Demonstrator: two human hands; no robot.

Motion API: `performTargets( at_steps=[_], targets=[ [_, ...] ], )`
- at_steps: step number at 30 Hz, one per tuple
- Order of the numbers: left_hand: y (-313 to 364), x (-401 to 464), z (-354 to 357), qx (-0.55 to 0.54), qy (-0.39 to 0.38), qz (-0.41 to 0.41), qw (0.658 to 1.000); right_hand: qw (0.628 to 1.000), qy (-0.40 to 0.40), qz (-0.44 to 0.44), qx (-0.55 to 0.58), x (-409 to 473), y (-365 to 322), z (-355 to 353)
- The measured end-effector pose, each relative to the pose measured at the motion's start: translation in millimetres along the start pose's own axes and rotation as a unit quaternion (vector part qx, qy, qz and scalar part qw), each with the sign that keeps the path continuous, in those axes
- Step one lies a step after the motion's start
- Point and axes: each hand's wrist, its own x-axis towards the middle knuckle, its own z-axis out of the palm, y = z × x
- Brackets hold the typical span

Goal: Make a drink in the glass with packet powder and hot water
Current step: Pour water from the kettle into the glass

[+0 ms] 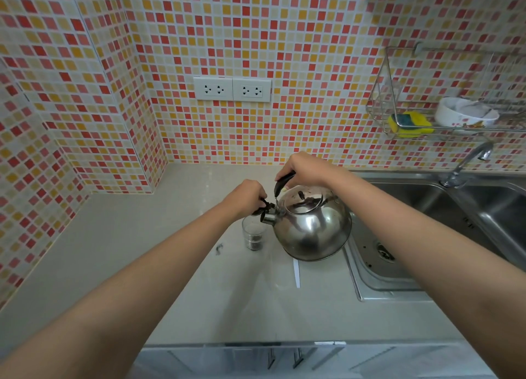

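Two bare hands meet over the pale grey stone surface. Our right hand has its fingers curled round the black handle of the round polished steel kettle, which is tilted with its spout toward the left. Our left hand pinches the black spout cap with curled fingers, right at the tip of the spout. Just below those left fingers stands the small clear drinking glass, upright on the surface, with a dark layer at its bottom; the spout sits above its rim. We cannot tell whether water is running. A thin white strip lies on the surface below the kettle, nearer to us than the right fingers, and a small dark scrap lies just left of the glass. Right of the right fingers is the stainless steel sink with its chrome tap. Above that, a wire rack on the mosaic tiled wall holds a yellow and green sponge and a white bowl. Beyond both hands, a white double socket plate sits on the wall.
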Motion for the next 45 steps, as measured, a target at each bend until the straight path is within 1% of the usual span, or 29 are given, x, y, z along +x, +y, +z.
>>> performTargets(
  at_steps=[7,13,18,33,45],
  targets=[
    [-4,2,4,-0.01,-0.009,-0.003,1.0,1.0,-0.01,0.003,-0.008,5,-4,1],
    [-6,3,5,0.001,-0.012,-0.005,1.0,0.999,-0.017,-0.006,-0.037,9,-9,0],
    [-9,5,5,-0.023,-0.013,-0.018,1.0,0.998,-0.03,-0.01,-0.063,13,-14,-1],
    [-13,9,7,-0.036,-0.014,-0.026,0.999,0.996,-0.041,-0.014,-0.081,21,-19,-3],
    [-10,12,7,-0.015,-0.021,-0.023,0.999,0.995,-0.047,-0.016,-0.087,22,-17,-4]
  ],
)
